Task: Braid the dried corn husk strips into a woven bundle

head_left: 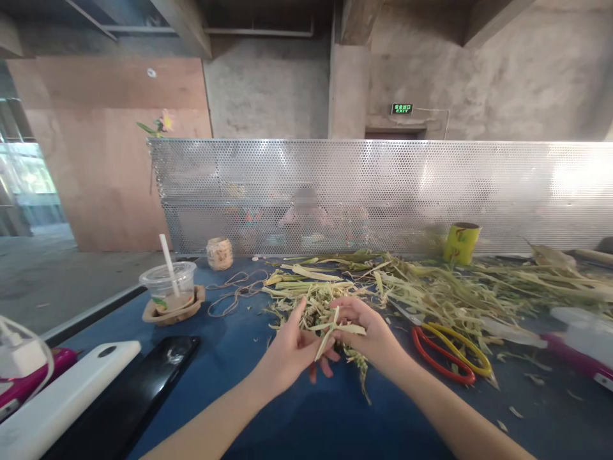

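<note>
My left hand (pixel 290 348) pinches pale, flat leaf strips (pixel 330 332) that cross each other in a small star shape. On the other side of the crossing, my right hand (pixel 366 329) has its thumb and fingers closed on the same strips. Beneath and behind both hands lies a heap of dried, yellow-green plant strips (pixel 316 297); a frayed bunch of it hangs toward me under the right hand. Scissors (pixel 443 354) with one red and one yellow handle rest right of my right forearm, their blades partly among the strips.
Left on the blue table (pixel 230 390) are a lidded plastic cup (pixel 167 281) in a cardboard holder, loose twine (pixel 237 294), a black phone (pixel 129 390) and a white power bank (pixel 71 396). A yellow tube (pixel 462 244) stands before the perforated metal panel (pixel 306 191). More dried leaves (pixel 527 287) spread rightward.
</note>
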Action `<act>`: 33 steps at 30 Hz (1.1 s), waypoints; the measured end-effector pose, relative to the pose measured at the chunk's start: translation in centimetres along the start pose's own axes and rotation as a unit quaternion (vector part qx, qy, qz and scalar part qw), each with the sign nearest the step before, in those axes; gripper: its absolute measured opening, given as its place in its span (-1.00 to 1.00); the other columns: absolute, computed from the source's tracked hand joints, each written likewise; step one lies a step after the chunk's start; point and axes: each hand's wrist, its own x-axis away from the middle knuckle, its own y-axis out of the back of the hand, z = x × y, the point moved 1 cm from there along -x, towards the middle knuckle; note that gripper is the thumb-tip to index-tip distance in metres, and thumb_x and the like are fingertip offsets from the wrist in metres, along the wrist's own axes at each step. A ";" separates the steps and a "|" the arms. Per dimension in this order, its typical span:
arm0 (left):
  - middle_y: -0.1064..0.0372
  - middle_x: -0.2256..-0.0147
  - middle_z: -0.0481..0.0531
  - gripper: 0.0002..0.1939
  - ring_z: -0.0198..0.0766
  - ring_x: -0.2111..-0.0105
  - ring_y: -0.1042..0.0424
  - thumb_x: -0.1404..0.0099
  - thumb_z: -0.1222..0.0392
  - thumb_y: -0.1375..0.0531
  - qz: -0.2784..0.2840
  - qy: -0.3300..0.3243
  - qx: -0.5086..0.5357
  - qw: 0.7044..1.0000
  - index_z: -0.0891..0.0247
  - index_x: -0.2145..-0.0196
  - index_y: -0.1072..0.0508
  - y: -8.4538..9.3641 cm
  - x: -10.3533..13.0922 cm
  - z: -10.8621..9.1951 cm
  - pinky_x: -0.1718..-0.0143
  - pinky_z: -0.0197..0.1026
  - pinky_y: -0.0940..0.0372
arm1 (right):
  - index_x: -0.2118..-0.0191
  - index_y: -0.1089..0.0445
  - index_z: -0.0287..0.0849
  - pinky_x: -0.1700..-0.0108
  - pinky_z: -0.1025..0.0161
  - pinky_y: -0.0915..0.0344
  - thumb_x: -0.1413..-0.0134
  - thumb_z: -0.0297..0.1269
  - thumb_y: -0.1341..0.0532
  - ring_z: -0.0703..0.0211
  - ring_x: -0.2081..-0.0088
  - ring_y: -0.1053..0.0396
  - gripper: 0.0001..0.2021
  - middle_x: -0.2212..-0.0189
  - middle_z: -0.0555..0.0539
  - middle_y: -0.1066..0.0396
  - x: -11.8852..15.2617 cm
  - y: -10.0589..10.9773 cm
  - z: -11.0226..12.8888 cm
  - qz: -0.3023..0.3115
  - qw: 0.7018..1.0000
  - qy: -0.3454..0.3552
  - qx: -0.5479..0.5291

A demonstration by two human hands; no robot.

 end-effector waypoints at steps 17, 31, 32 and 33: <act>-0.42 0.46 0.04 -0.05 -0.37 0.67 -0.22 -0.09 0.11 -0.24 -0.120 -0.081 -0.014 0.989 0.29 -0.25 0.28 0.5 0.3 -1.4 0.61 -0.26 -0.18 | 0.19 -0.13 -0.11 0.35 0.27 -0.26 0.22 -0.27 -0.33 0.24 0.44 -0.39 -0.55 0.54 0.08 -0.38 -0.1 -0.1 -0.4 0.025 0.999 -0.043 -0.022; -0.40 0.60 -0.06 -0.20 -0.38 0.70 -0.21 -0.10 0.10 -0.23 -0.158 -0.106 -0.046 0.981 0.30 -0.20 0.07 1.2 -0.5 -0.6 0.64 -0.29 -0.18 | 0.23 -0.27 -0.22 0.39 0.37 -0.20 0.30 -0.17 -0.39 0.33 0.48 -0.38 -0.54 0.55 0.06 -0.41 0.1 -0.2 -0.7 0.057 0.971 -0.158 -0.171; -0.40 0.59 -0.06 -0.20 -0.38 0.71 -0.20 -0.10 0.10 -0.23 -0.158 -0.106 -0.043 0.981 0.30 -0.19 0.06 1.2 -0.6 -0.5 0.64 -0.29 -0.18 | 0.24 -0.29 -0.22 0.37 0.36 -0.22 0.32 -0.19 -0.40 0.34 0.47 -0.38 -0.55 0.54 0.05 -0.41 0.1 -0.2 -0.9 0.060 0.970 -0.161 -0.169; -0.40 0.59 -0.06 -0.21 -0.39 0.71 -0.20 -0.10 0.10 -0.23 -0.158 -0.105 -0.037 0.981 0.31 -0.19 0.05 1.2 -0.6 -0.5 0.64 -0.29 -0.18 | 0.26 -0.31 -0.22 0.36 0.36 -0.23 0.34 -0.21 -0.41 0.35 0.47 -0.38 -0.56 0.54 0.06 -0.41 0.0 -0.2 -0.9 0.057 0.971 -0.164 -0.166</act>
